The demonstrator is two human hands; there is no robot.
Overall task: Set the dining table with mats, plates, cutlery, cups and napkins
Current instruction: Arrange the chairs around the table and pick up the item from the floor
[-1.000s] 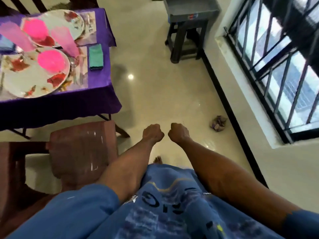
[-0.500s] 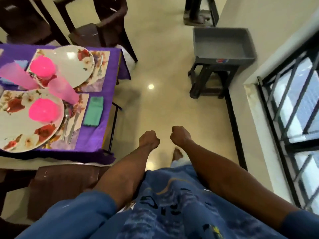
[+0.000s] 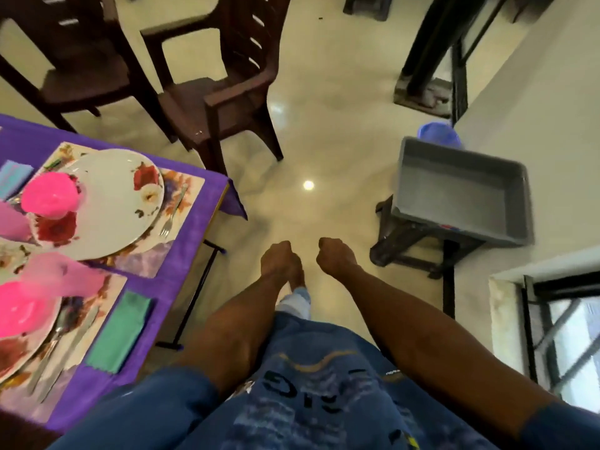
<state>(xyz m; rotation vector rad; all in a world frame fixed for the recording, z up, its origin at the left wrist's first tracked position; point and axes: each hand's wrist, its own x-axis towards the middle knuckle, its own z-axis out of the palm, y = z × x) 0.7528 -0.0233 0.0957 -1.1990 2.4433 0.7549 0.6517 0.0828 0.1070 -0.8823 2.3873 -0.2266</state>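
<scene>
Off to my left, the table (image 3: 194, 241) under its purple cloth is carrying the settings, and its corner is jutting out towards the open floor, with a flap of cloth hanging off it, so I am judging that edge to be the thing to mind if I am reaching back in. Between that corner and the grey tub (image 3: 461, 203) perched on a dark stool by the wall, the floor is giving me plenty of room to move. Two brown chairs (image 3: 227, 102) are standing just beyond the table's far side. On the floral mats the flowered plates (image 3: 113, 196) are sitting flat; they are looking stiff, smooth and breakable, best taken by the rim with both hands. Pink cups (image 3: 48, 194) are standing upside down on them, light and probably plastic, easy to tip. The green napkin (image 3: 120, 332) is lying soft and flat near the table's near edge, best pinched at a fold. A fork (image 3: 173, 211) and the other cutlery are lying thin and slippery beside the plates. My left hand (image 3: 281, 258) and right hand (image 3: 336, 256) are hanging over the floor, fingers curled into loose fists, holding nothing.
</scene>
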